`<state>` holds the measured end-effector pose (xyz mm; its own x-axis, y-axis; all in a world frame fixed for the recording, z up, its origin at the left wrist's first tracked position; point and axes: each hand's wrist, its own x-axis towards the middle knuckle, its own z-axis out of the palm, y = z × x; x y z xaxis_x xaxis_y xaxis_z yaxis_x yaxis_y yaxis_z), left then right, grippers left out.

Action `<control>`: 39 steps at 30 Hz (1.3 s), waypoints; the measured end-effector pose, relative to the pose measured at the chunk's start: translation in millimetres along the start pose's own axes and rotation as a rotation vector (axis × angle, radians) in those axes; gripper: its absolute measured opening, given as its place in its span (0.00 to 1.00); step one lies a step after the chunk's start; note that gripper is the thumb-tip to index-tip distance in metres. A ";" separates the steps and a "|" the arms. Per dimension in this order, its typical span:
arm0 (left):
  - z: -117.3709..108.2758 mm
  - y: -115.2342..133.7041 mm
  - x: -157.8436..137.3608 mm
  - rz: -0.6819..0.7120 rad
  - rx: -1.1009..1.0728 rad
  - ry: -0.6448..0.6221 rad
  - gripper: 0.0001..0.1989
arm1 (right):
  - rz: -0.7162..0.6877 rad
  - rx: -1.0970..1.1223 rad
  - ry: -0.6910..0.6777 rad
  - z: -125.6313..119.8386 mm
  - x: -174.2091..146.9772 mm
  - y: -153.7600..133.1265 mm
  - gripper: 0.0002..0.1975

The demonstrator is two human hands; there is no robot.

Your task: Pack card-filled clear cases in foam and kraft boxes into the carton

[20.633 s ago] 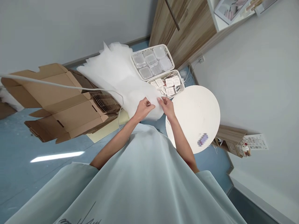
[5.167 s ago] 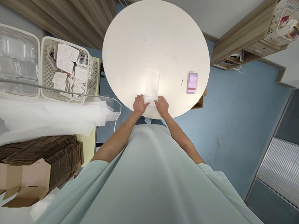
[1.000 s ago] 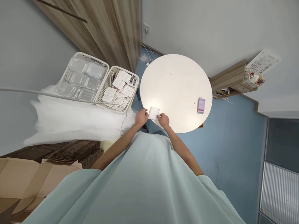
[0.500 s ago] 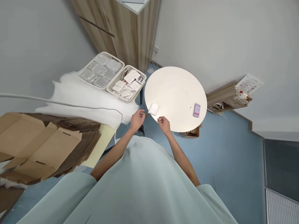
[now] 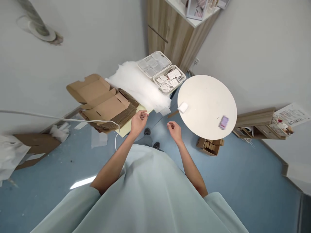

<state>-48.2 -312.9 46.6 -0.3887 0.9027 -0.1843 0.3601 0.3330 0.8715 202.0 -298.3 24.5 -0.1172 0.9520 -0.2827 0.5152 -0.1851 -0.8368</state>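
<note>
In the head view my left hand is held in the air, nearest to the stack of flat brown cardboard boxes and the pale yellow tabletop. Its fingers are loosely bent and apart, with nothing visible in them. My right hand hovers over the floor just left of the round white table. Half curled, its fingers also show nothing between them. A small white wrapped packet lies at the table's left edge, apart from both hands. A blurred purple item lies on the table's right side.
White foam sheets cover part of the side table. Behind them stand a basket of clear packets and a basket of white cards. A cardboard carton sits under the round table. A white cable crosses on the left.
My view has swung left, so the tables and baskets now appear farther right. My right hand is now farther from the white packet, and my left hand is closer to the cardboard stack.
</note>
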 end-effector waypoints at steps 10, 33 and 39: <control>-109.3 -81.7 41.2 0.016 0.403 0.166 0.14 | -0.049 -0.024 -0.077 51.7 -7.3 -51.4 0.12; -152.3 -82.6 65.5 0.087 0.752 -0.245 0.21 | -0.144 -0.777 -0.444 234.0 19.0 -165.6 0.28; -162.8 -67.6 56.8 0.142 0.707 -0.283 0.22 | 0.017 -0.910 -0.447 255.9 22.3 -180.7 0.20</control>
<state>-232.7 -328.6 51.3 -0.1008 0.9532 -0.2849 0.8832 0.2176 0.4155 -111.0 -306.0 49.4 -0.3145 0.7380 -0.5970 0.9492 0.2359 -0.2084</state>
